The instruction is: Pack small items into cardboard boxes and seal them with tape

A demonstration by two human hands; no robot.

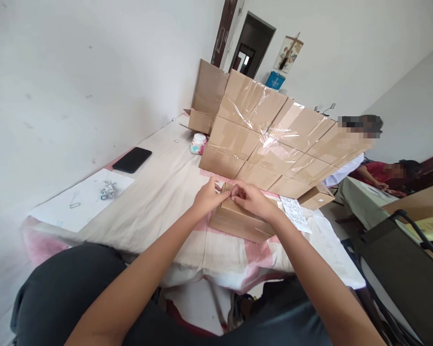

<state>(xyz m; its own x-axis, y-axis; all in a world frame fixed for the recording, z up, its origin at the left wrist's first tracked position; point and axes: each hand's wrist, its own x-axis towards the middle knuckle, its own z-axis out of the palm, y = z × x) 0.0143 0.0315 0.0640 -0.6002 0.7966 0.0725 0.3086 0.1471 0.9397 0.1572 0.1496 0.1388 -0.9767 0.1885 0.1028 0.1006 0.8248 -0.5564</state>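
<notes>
A small cardboard box (241,227) lies on the cloth-covered table in front of me. Above its top, my left hand (211,196) and my right hand (250,198) meet, with thumbs and fingertips pinched close together. Something small and dark may be between them, but I cannot make it out. To the left, a white sheet of paper (88,211) bears a tangled heap of small metal wire pieces (108,190). One bent wire piece (74,201) sits apart from the heap.
Wrapped cardboard boxes (270,144) form a wall behind my hands. A black phone (132,159) rests near the left wall, and a floral tissue pack (198,143) stands by the stack. A printed sheet (296,214) lies right. Two people are beyond, near a chair (400,259).
</notes>
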